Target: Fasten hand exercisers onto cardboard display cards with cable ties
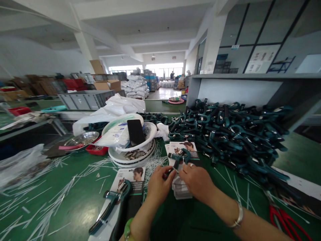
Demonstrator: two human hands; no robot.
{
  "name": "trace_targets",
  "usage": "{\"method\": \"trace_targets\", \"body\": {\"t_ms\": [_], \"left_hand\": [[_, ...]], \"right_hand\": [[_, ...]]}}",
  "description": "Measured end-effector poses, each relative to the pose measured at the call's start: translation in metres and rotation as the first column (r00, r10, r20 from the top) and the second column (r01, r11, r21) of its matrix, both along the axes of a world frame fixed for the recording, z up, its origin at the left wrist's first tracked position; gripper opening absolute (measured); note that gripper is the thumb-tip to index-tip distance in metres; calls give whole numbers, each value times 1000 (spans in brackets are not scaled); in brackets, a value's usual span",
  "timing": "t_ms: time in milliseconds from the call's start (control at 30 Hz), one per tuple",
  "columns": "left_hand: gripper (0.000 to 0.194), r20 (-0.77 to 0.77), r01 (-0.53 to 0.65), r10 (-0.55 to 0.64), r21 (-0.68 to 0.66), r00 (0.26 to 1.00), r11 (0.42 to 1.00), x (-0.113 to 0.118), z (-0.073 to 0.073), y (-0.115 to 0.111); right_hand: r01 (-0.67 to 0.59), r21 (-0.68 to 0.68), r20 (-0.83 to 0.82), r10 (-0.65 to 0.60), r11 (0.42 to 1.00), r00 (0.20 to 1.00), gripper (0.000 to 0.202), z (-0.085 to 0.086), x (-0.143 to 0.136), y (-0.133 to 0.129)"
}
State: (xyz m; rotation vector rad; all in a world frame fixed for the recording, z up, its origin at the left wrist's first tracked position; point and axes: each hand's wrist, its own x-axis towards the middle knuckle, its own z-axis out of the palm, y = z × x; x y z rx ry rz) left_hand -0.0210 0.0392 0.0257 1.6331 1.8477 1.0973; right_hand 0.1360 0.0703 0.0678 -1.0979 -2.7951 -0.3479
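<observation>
Teal tool (184, 155) lies just ahead of my left grip (159, 183) and right grip (197, 180), both pinched, apparently on a white tie (175, 169), seemingly unfinished; carded tool (111, 202) left, loose heap (225, 134) remaining right.

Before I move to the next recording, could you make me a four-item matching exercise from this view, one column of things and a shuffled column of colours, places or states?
Things
1. phone
2. scissors
3. teal-jawless? no
</observation>
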Motion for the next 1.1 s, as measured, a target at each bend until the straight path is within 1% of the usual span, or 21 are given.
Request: {"method": "trace_targets", "body": {"t_ms": [67, 133, 200, 300, 400, 467, 533, 567, 600, 633, 667, 700, 733, 767, 800, 833, 900, 933, 1000, 1100], "left_hand": [[35, -38, -55, 53, -48, 998, 997, 6, 5, 2], [33, -70, -84, 78, -89, 995, 992, 13, 9, 4], [32, -72, -79, 71, -109, 995, 991, 18, 10, 7], [30, -56, -32, 26, -109, 998, 994, 21, 10, 10], [29, -70, 5, -11, -87, 998, 996, 20, 9, 12], [28, -95, 20, -28, -89, 995, 996, 20, 10, 11], [30, -131, 17, -33, -120, 991, 993, 20, 12, 9], [31, -153, 12, -33, -137, 988, 990, 20, 14, 8], [33, -180, 5, -32, -150, 983, 989, 20, 15, 6], [33, -209, -2, -32, -159, 977, 987, 21, 17, 5], [33, -238, -6, -34, -166, 971, 986, 22, 19, 5], [32, -266, -12, -35, -173, 963, 985, 24, 21, 4], [30, -294, -21, -33, -180, 955, 983, 26, 22, 4], [29, -319, -32, -30, -187, 947, 982, 28, 24, 3], [27, -342, -41, -27, -190, 939, 981, 30, 24, 3], [27, -361, -47, -25, -189, 932, 981, 32, 24, 2], [26, -392, -55, -17, -173, 920, 983, 34, 23, 1], [27, -399, -55, -13, -160, 917, 986, 34, 22, 0], [27, -392, -44, -2, -109, 920, 993, 34, 22, -3], [25, -372, 23, -18, 10, 928, 1000, 33, 26, -3]], "right_hand": [[-76, 35, -22, 76, 997, 997, 18, -11, 4, -2], [-70, 73, -116, 78, 995, 990, 19, -22, 11, -1], [-64, 96, -238, 86, 993, 968, 21, -30, 19, 1], [-84, 114, -407, 123, 990, 905, 22, -39, 27, 4], [-65, 146, -535, 134, 987, 834, 28, -44, 27, 2], [-56, 155, -593, 138, 986, 794, 29, -44, 26, -2], [-75, 126, -634, 138, 989, 761, 26, -39, 33, -6], [-70, 101, -652, 119, 992, 749, 25, -36, 43, -7], [-35, 68, -666, 71, 997, 743, 24, -33, 57, -8], [31, 17, -664, -12, 999, 748, 25, -30, 77, -10], [153, -35, -651, -139, 988, 746, 26, -28, 100, -11], [301, -117, -573, -312, 946, 758, 28, -27, 127, -13], [453, -206, -425, -497, 867, 757, 28, -28, 155, -15], [600, -262, -240, -653, 756, 718, 26, -31, 182, -18], [708, -283, -67, -750, 647, 658, 25, -35, 207, -22], [753, -292, 37, -780, 589, 625, 25, -40, 228, -25], [754, -344, 103, -776, 559, 623, 30, -52, 258, -32], [743, -370, 92, -774, 558, 627, 32, -57, 267, -34], [704, -428, 19, -773, 567, 635, 36, -66, 279, -38], [629, -471, -108, -748, 618, 655, 37, -74, 291, -44]]}}
